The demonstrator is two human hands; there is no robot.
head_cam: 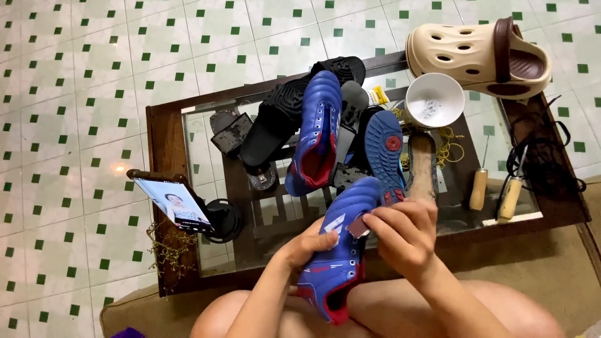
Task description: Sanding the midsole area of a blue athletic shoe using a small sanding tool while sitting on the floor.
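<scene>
I hold a blue sports shoe [341,250] with a red lining over my lap. My left hand [310,243] grips its side from the left. My right hand [405,235] pinches a small grey-pink piece [358,226] against the shoe's upper. A second blue shoe [316,134] lies on the glass table [206,156] beyond, and a blue sole with a red round mark [385,150] stands beside it.
On the table lie black slide sandals [282,116], a white bowl [434,100], a beige clog [479,56], two wooden-handled tools [494,191], yellow thread [451,147], black cord [544,156] and a phone on a stand [175,203]. Green-and-white tiled floor surrounds it.
</scene>
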